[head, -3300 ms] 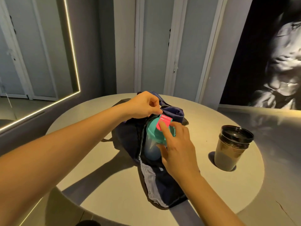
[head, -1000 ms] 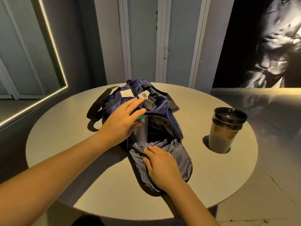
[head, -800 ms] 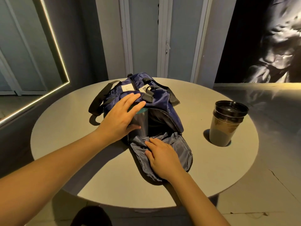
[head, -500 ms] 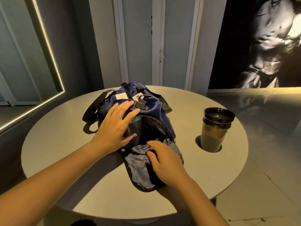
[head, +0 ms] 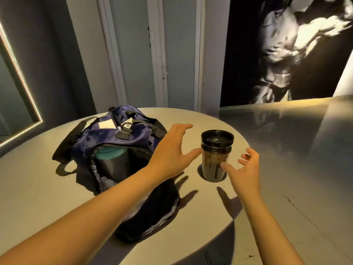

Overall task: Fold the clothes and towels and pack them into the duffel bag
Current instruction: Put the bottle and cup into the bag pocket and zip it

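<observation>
Both hands have left the bag (head: 133, 138) and moved to the cup (head: 215, 161), which stands on the table (head: 34, 192) at 3 o'clock of the bag. The left hand (head: 170, 155) hovers at 9 o'clock of the cup, the right hand (head: 248, 171) at 4 o'clock. The fingers (head: 182, 128) of both are spread and released, holding nothing; I cannot tell if any touches the cup. The bag lies open on the table, and a bottle (head: 112, 163) with a teal lid stands inside its opening.
</observation>
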Available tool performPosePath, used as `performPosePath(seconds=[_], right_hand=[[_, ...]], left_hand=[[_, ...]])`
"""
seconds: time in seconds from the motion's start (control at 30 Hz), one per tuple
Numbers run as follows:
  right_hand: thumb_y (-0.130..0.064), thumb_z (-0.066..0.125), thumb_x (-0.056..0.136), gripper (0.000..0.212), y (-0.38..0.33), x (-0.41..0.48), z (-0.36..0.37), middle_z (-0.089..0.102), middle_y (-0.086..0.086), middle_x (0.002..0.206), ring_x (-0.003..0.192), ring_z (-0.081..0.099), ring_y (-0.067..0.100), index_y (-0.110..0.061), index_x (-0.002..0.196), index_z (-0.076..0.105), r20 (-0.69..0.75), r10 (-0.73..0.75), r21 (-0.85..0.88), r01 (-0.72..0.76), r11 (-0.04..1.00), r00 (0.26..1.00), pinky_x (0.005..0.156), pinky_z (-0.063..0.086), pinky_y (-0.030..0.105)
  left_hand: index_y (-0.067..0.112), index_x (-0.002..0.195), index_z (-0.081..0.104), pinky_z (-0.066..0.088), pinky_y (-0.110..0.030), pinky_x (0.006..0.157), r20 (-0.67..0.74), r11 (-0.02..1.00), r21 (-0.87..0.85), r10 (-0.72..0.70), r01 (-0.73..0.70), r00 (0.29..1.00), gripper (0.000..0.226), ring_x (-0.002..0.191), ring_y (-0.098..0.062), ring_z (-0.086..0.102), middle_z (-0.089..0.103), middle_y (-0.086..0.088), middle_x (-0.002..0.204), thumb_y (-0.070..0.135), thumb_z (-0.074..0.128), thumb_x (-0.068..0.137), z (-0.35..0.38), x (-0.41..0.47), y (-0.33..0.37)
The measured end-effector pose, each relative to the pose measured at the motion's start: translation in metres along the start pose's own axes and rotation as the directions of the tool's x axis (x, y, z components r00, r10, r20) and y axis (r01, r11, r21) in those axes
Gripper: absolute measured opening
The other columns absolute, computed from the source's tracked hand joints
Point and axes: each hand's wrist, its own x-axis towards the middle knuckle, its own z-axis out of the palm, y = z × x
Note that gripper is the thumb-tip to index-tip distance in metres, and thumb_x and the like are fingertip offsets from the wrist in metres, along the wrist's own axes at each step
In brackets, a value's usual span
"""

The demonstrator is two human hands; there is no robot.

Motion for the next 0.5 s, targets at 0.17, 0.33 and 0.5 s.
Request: performPosePath(seconds=[0.17, 0.33, 0.5], right_hand=[[-0.020, 0.085, 0.082, 0.112, 0.025, 0.021, 0.027, 0.035, 0.004, 0.160, 0.142, 0.041, 0.028, -0.028, 0.160, 0.006, 0.297, 0.050, 0.042, -0.066, 0.997, 0.954, 0.109, 0.043, 0.043], [-0.025, 0.086, 0.079, 0.082, 0.047, 0.025, 0.048, 0.060, -0.010, 0.132, 0.120, 0.060, 0.018, -0.037, 0.144, 0.038, 0.240, 0.033, 0.150, -0.071, 0.986, 0.970, 0.094, 0.057, 0.038], [-0.033, 0.087, 0.079, 0.078, 0.051, 0.021, 0.044, 0.061, -0.012, 0.130, 0.117, 0.060, 0.013, -0.035, 0.141, 0.040, 0.262, -0.048, 0.110, 0.020, 0.994, 0.964, 0.097, 0.056, 0.036]], left_hand=[[0.023, 0.162, 0.013, 0.038, -0.053, 0.117, 0.242, 0.906, -0.211, -0.316, 0.367, 0.918, 0.119, 0.150, -0.029, 0.032, 0.025, -0.004, 0.167, 0.064, 0.081, 0.073, 0.051, 0.053, 0.020], [0.021, 0.156, 0.028, 0.051, -0.048, 0.106, 0.242, 0.888, -0.204, -0.362, 0.412, 0.900, 0.114, 0.136, -0.029, 0.049, 0.048, -0.003, 0.151, 0.063, 0.086, 0.067, 0.078, 0.068, 0.018], [0.021, 0.145, 0.042, 0.053, -0.024, 0.089, 0.214, 0.856, -0.349, -0.323, 0.381, 0.922, 0.089, 0.122, -0.018, 0.055, 0.056, 0.002, 0.135, 0.044, 0.090, 0.073, 0.064, 0.059, 0.020]])
